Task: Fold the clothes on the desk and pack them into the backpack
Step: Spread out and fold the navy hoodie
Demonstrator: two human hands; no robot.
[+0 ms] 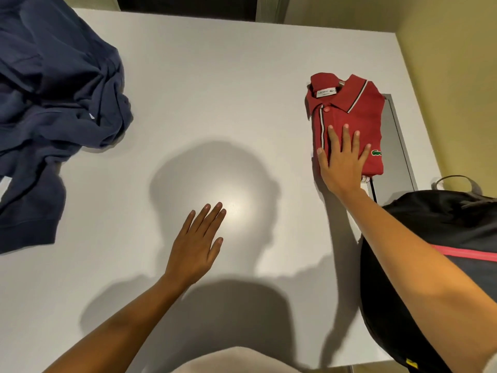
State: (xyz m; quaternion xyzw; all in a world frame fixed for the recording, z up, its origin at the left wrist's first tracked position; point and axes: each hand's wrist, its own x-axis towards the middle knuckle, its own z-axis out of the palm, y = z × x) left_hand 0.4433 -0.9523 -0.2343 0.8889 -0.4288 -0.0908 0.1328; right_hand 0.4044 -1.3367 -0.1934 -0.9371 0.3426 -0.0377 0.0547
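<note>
The folded red polo (347,114) lies lengthwise, collar pointing away. The right hand (341,162) rests flat on it, fingers spread; the left hand (199,246) hovers open and empty. The backpack (430,265) is cut off at the frame edge.

Open centre, cluttered edges

The white desk top (215,90) lies bare through its middle; a crumpled navy sweatshirt (53,103) blocks the left; a folded red polo shirt (347,111) and black backpack (430,238) crowd the right.

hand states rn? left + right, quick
Left hand: open, fingers straight, over the bare desk, holding nothing.
Right hand: open, palm flat on the folded red polo shirt, pressing, not gripping.
</note>
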